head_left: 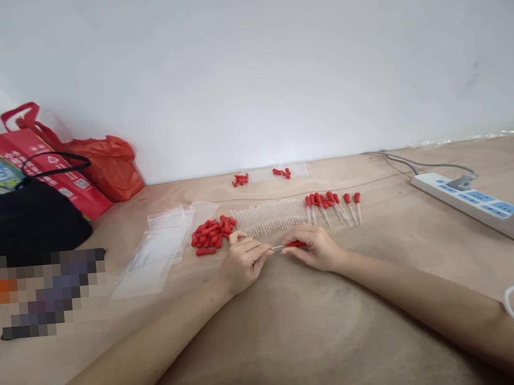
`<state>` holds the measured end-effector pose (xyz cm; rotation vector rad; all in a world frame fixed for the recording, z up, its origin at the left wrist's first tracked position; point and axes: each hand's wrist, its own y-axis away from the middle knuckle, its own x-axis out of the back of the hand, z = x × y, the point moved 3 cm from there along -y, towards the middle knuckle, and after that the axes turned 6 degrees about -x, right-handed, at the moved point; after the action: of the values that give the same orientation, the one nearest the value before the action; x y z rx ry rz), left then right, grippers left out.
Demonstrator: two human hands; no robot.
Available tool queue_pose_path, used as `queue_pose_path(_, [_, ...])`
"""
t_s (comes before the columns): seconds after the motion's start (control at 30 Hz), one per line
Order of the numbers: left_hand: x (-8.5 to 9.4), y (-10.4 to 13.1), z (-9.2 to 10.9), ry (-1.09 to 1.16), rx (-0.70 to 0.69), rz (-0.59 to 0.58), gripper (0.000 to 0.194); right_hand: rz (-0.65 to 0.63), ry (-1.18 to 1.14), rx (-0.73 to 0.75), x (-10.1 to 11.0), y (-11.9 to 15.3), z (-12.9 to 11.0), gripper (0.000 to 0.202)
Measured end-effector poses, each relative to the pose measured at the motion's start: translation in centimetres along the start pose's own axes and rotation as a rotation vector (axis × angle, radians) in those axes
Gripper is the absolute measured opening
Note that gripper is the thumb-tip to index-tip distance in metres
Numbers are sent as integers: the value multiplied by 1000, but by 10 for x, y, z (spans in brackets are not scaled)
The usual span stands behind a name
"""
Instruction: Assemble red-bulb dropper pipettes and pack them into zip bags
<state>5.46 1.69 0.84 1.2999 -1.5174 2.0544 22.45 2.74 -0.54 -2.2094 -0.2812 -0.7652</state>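
My left hand (246, 260) is closed in a pinch on a thin clear dropper tube (278, 248). Opposite it, my right hand (313, 247) grips a red rubber bulb (295, 244) at the tube's right end. How far the bulb sits on the tube is hidden by my fingers. Just beyond my hands lies a row of clear tubes (272, 216) side by side. A heap of loose red bulbs (211, 233) is to their left. Droppers with red bulbs on their tubes (329, 201) lie at the row's right end.
Clear zip bags (154, 248) lie flat on the left. Near the wall are more red bulbs (240, 180) and a clear bag (264, 174). A white power strip (475, 199) with grey cables stands at right. Red bags (108, 165) and a black cloth item (32, 219) crowd the left edge.
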Motion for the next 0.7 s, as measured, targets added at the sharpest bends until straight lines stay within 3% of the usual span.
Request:
queue_pose_path(0.2, [0, -1, -2, 51, 73, 69, 18, 38, -474, -358, -1, -2, 9, 24])
queue_pose_path(0.37, [1, -2, -2, 108, 47, 49, 17, 73, -663, -444, 1, -15, 6, 25])
queue_pose_path(0.53, [2, -3, -4, 124, 95, 29, 17, 208, -454, -578, 46, -33, 39, 31])
queue_pose_path(0.63, [-1, -3, -5, 111, 110, -1, 15, 213, -89, -722, 75, -33, 69, 30])
queue_pose_path(0.7, [-3, -3, -5, 101, 113, -23, 15, 155, 192, -792, 83, -31, 83, 27])
